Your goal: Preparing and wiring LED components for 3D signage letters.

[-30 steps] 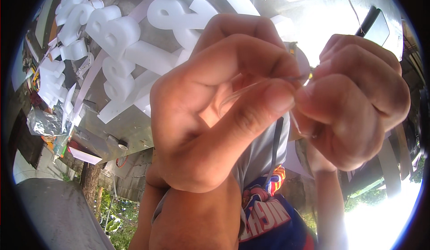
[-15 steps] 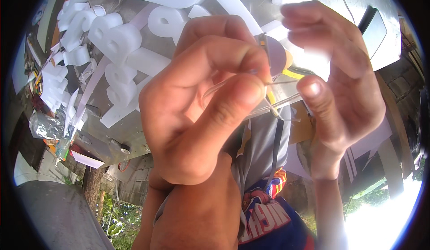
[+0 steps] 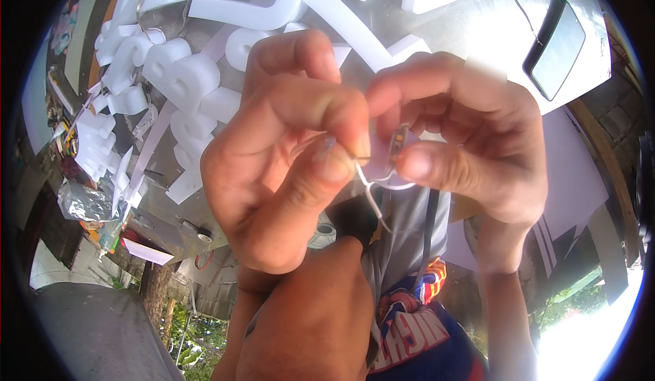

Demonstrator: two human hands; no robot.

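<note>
In front of my body, my left hand (image 3: 273,156) has its thumb and index finger pinched on the end of a thin white wire (image 3: 371,200). My right hand (image 3: 477,156) is close beside it, with thumb and curled fingers closed on a small strip-like LED module (image 3: 398,141). The wire runs from the left fingertips toward the module, and a branch hangs down between the hands. Behind the module shows part of a pale rounded piece, partly hidden by my fingers. The exact wire tip is hidden by the left fingertips.
White cut-out letters (image 3: 181,67) crowd the metal table (image 3: 181,218) ahead and left. A dark phone (image 3: 559,50) lies at the far right. Crumpled clear plastic (image 3: 85,200) sits at the left edge. My legs and a blue printed cloth (image 3: 416,336) are below.
My right hand has come left toward the left hand, its spread fingers now curled and closed on the module. The left hand has shifted slightly left. The wire's looped strands have moved apart.
</note>
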